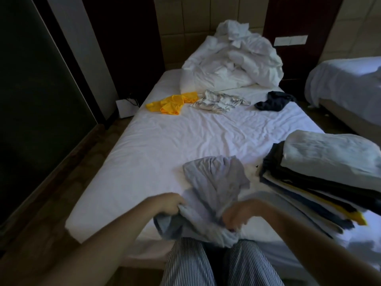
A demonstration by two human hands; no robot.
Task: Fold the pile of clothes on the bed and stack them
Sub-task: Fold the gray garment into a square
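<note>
Both hands gripping a grey garment at the near bed edge, fold in progress.

Left hand (pixel 169 205) and right hand (pixel 237 215), fingers curled into the grey garment (pixel 214 182), lower centre of frame; its far part lies bunched on the bed (pixel 165 145). Folded stack (pixel 321 176) at right. Unfolded yet: yellow garment (pixel 171 104), striped garment (pixel 218 102), dark garment (pixel 272 101), upper centre. Likely best: shake flat, smooth the bunching, align edges, fold evenly before moving it to the stack.
</note>
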